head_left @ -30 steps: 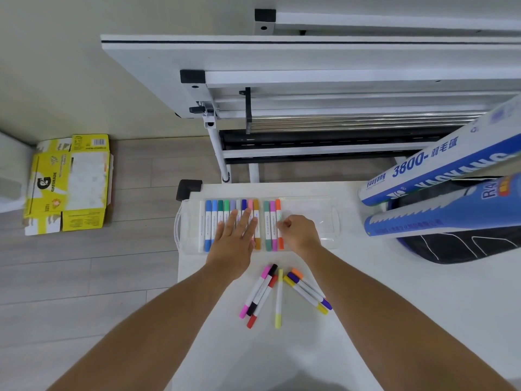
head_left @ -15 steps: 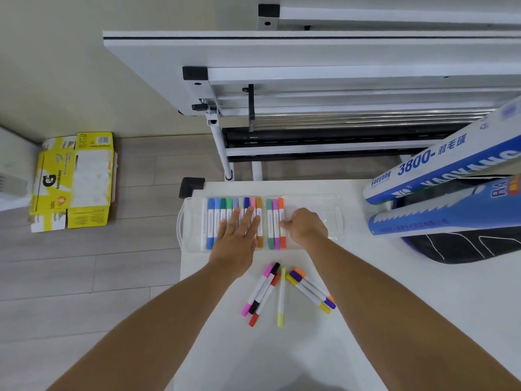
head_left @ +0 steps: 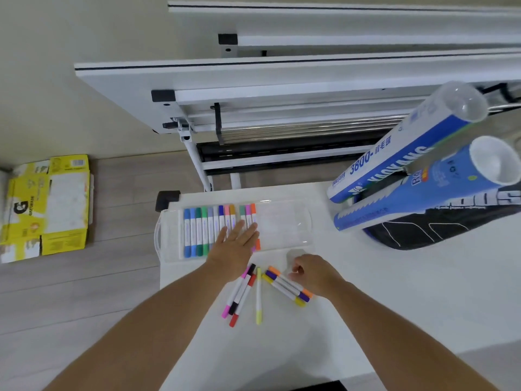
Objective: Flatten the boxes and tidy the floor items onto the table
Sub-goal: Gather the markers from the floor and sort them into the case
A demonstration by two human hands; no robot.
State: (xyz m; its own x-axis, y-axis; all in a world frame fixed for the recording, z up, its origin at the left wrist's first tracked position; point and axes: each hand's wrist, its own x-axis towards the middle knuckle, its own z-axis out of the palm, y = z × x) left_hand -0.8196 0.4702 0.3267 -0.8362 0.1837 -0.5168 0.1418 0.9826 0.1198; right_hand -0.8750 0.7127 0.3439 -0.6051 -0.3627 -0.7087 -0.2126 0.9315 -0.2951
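A clear plastic marker case (head_left: 284,224) lies on the white table (head_left: 366,292), with a row of colored markers (head_left: 203,230) in its left half. My left hand (head_left: 235,244) lies flat with straight fingers on the row's right part. Several loose markers (head_left: 259,292) lie on the table in front of the case. My right hand (head_left: 313,270) hovers over the right group of loose markers (head_left: 284,286), fingers curled, holding nothing visible. A flattened yellow Gatorade box (head_left: 48,207) lies on the floor at the left.
Two blue-and-white shuttlecock tubes (head_left: 406,156) lean over a black racket bag (head_left: 439,230) at the table's right. A white folding table frame (head_left: 253,88) stands on edge behind. Grey wood floor (head_left: 70,292) spreads left of the table.
My right hand has pulled back from the case toward me and now sits over the loose markers. My left hand has slid right along the row. The view tilted, showing the tubes' open ends.
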